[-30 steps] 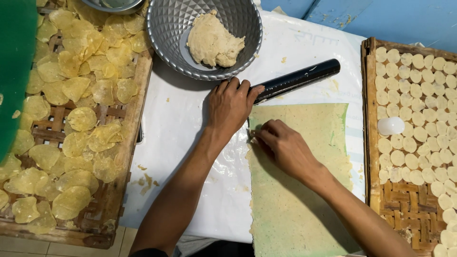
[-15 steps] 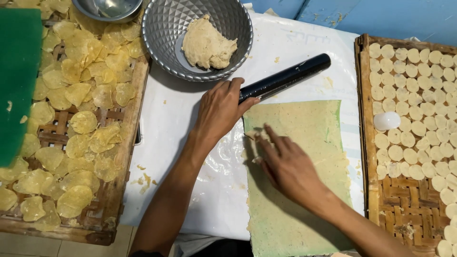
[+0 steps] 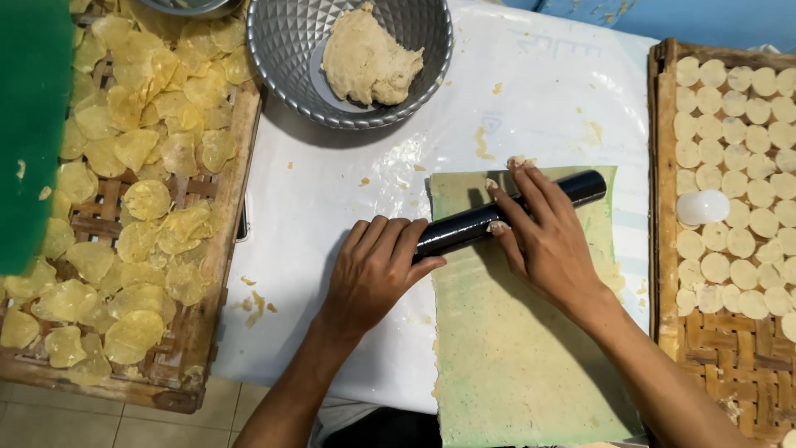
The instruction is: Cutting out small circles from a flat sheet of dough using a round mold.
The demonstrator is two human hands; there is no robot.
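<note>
A white sheet covers the worktop (image 3: pixel 348 191); tiled floor shows at seven o'clock, a blue wall at one o'clock. Left to right: one green board (image 3: pixel 29 133), one woven tray (image 3: pixel 220 249) of many yellow crisps, one metal bowl (image 3: pixel 282 50) holding one dough lump (image 3: pixel 369 58) at twelve o'clock, one green-tinted rolled dough sheet (image 3: pixel 514 357), one second woven tray (image 3: pixel 721 348) of small pale rounds. The left hand (image 3: pixel 377 270) curls over one black rolling pin (image 3: pixel 464 226) at its left end; the right hand (image 3: pixel 543 236) lies flat, fingers spread, across the pin, which rests on the sheet's far end.
</note>
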